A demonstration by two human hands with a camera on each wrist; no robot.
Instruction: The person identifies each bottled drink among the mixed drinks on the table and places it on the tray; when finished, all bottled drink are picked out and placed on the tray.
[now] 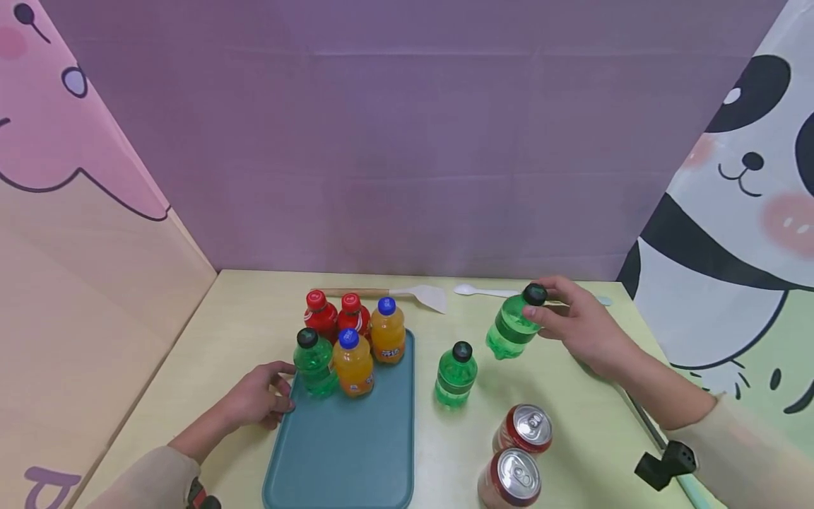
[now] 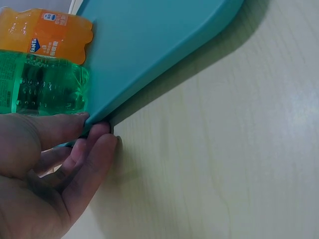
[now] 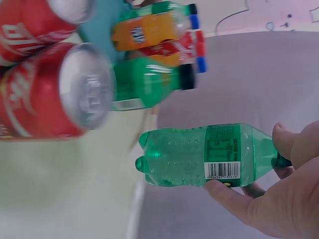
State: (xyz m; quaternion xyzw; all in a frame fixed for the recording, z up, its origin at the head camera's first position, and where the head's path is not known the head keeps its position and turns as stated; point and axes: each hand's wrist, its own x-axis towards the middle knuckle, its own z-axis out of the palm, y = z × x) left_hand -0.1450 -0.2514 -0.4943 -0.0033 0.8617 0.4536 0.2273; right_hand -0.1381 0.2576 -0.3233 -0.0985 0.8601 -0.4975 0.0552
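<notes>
From the head view, my right hand (image 1: 581, 325) grips a green bottle (image 1: 511, 326) near its cap, lifted and tilted above the table (image 1: 242, 311). I judge I am mid-carry, bringing it toward the tray (image 1: 346, 445), which lies well to that hand's left. My left hand (image 1: 257, 397) rests at the tray's left edge, fingers curled against the rim, steadying it. Five bottles stand at the tray's far end, past my left fingertips; another green bottle (image 1: 456, 373) stands on the table between my hands, and two cans (image 1: 523, 428) sit nearer me, below my right hand. The next move, I think, calls for swinging the bottle left over the standing one without knocking it, then setting it upright on a bare part of the tray.

In the left wrist view, my fingers (image 2: 92, 149) touch the tray's rim (image 2: 149, 79); whether they hook under it I cannot tell.

In the right wrist view, my thumb and fingers (image 3: 234, 196) pinch the bottle's (image 3: 199, 155) shoulder; its cap is hidden behind my hand, and the cans (image 3: 50, 89) are blurred and cut off.
</notes>
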